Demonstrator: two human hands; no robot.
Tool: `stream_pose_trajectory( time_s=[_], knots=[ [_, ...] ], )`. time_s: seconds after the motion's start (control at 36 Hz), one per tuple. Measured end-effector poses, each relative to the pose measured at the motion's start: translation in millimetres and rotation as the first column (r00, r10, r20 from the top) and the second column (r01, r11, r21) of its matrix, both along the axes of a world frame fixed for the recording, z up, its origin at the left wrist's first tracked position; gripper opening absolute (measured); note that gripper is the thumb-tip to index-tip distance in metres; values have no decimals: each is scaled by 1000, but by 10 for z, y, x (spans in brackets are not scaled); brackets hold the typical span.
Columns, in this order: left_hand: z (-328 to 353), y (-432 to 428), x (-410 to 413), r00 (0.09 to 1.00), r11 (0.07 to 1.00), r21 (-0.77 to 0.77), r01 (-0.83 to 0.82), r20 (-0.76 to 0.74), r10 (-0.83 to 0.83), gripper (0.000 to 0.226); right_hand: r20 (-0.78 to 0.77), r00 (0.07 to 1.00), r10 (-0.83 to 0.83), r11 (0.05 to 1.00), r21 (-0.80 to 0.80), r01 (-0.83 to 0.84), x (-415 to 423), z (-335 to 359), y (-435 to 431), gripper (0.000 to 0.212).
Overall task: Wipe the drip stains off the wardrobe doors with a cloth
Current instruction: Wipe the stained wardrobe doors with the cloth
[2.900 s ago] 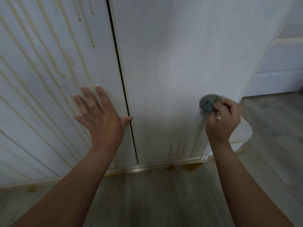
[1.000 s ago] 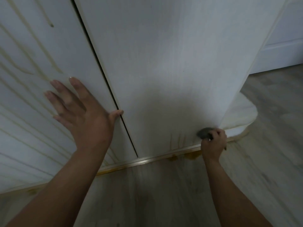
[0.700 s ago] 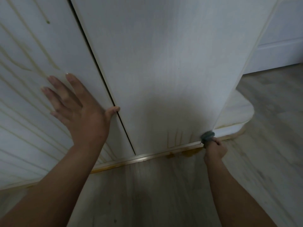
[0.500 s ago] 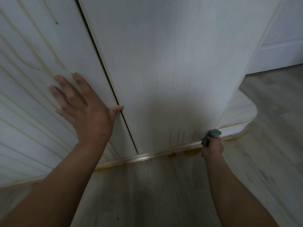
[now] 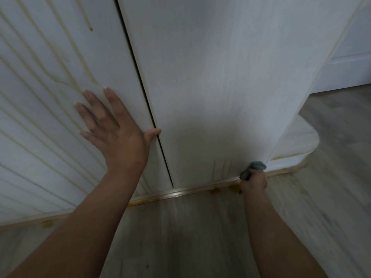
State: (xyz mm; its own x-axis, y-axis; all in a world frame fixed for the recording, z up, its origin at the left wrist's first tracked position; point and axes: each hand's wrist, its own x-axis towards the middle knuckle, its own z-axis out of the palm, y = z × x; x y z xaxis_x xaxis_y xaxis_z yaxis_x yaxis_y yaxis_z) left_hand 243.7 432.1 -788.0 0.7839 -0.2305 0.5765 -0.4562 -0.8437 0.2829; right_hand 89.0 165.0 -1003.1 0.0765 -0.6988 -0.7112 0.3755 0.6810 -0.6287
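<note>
Down from mid-door, the right hand (image 5: 253,182) now grips the balled cloth (image 5: 256,167) against the near right corner of the right door (image 5: 210,87), scrubbing the faint drips (image 5: 222,167) there; the left hand (image 5: 118,135), fingers spread flat, braces on the streaked left door (image 5: 50,97).

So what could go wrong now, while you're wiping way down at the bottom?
1. The cloth is a small wad in the right hand, so it may smear the short streaks low on the right door rather than lift them.
2. Yellow spots lie on the floor below; the cloth could drag them along.
3. The left hand presses flat on the left door among its drips and could pick some up.
</note>
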Motion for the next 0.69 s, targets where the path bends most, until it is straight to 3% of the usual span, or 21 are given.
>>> stream_pose_trajectory(
  time_s=[0.17, 0.25, 0.33, 0.39, 0.47, 0.58, 0.69],
  knots=[
    [-5, 1, 29, 1000, 1000, 19, -12, 17, 11, 142, -162, 970, 180, 914, -337, -226, 355, 94, 607, 38],
    [-6, -9, 18, 1000, 1000, 12, -4, 12, 4, 140, -139, 951, 277, 886, -345, -309, 297, 19, 741, 35],
    [-22, -21, 3, 1000, 1000, 16, 4, 0, -4, 140, -185, 973, 140, 945, -269, -188, 102, 29, 463, 24],
    [-19, 1, 12, 1000, 1000, 11, 1, -4, -1, 140, -140, 989, -47, 974, -225, 15, 73, 143, 271, 25],
    [-14, 2, 17, 1000, 1000, 3, 12, -3, -12, 139, -91, 990, -104, 949, -307, 71, 180, 301, 177, 31],
    [-3, 6, 1, 1000, 1000, -4, 15, 1, -15, 138, -344, 937, -53, 834, -531, -148, 342, 409, 518, 25],
    [6, 7, -6, 1000, 1000, 6, 0, 2, 0, 139, -556, 817, 154, 652, -564, -507, 492, 188, 1012, 25]
  ],
)
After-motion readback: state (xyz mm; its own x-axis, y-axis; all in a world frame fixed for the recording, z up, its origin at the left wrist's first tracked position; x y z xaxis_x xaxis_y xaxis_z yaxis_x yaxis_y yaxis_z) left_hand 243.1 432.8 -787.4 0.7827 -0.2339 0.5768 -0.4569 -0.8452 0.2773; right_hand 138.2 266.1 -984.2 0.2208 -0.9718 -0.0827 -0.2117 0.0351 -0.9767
